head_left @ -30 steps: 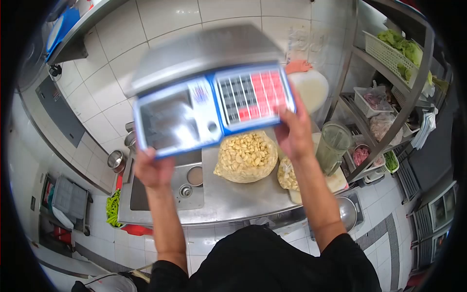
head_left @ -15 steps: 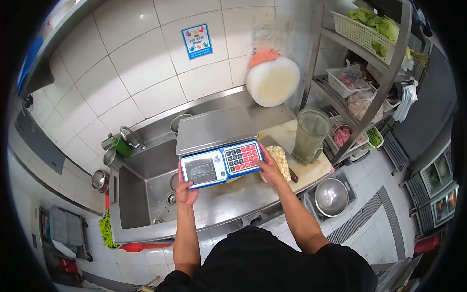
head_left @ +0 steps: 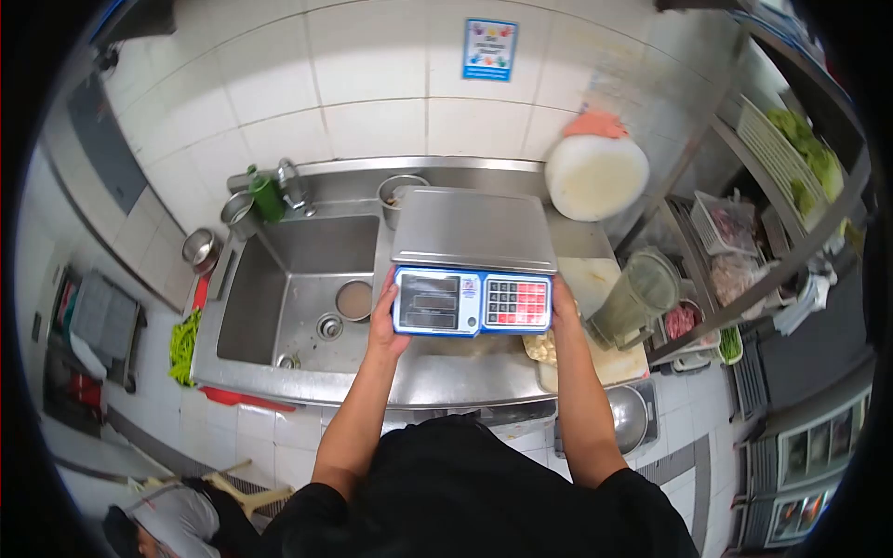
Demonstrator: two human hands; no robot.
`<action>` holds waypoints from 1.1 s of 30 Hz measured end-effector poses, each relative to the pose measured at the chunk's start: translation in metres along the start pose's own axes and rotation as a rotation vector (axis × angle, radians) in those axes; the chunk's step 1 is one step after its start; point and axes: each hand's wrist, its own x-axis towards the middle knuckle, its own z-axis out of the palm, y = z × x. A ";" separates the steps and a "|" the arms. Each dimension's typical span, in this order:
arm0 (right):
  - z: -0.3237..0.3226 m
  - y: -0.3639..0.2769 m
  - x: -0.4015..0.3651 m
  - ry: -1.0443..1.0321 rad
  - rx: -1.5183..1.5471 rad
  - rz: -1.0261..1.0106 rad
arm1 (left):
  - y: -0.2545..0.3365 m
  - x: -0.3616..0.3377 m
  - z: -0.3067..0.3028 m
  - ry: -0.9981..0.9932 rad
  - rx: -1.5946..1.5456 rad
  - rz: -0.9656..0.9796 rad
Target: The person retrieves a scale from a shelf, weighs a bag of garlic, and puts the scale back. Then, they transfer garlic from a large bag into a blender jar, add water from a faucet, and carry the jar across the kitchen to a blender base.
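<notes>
A digital weighing scale (head_left: 473, 228) with a flat steel platform and a blue-and-white keypad panel is held over the steel counter. My left hand (head_left: 385, 318) grips its left edge, thumb at the front corner by the dark display. On the keypad side, my right hand (head_left: 564, 305) clasps the opposite edge, its fingers partly hidden. Close below the right hand lies a pile of pale yellow pieces (head_left: 540, 348), mostly covered by the scale and my arm. It rests at a white cutting board (head_left: 609, 365). Behind the scale stands a metal pot (head_left: 398, 186).
A sink basin (head_left: 256, 325) lies left, with a faucet (head_left: 296, 186) and green bottle (head_left: 266, 193) behind it. A clear blender jug (head_left: 637, 296) stands right, before a shelf rack (head_left: 716, 139) of baskets. At lower left is another person (head_left: 181, 521).
My view has swung left, so the scene shifts and straightens. The scale, tilted before, now sits level in view, still in both hands. Another person has come into view at lower left.
</notes>
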 end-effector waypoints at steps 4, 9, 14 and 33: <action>-0.003 -0.004 0.003 -0.085 -0.107 -0.065 | -0.001 -0.001 0.000 0.014 -0.019 0.030; -0.002 -0.015 0.005 -0.121 -0.058 0.108 | -0.005 -0.003 0.000 0.013 -0.034 0.025; -0.003 -0.018 0.010 -0.214 -0.003 0.162 | -0.012 0.003 -0.010 0.022 -0.048 0.062; -0.036 -0.031 0.037 -0.255 -0.126 0.232 | -0.010 0.005 -0.002 -0.030 -0.179 0.088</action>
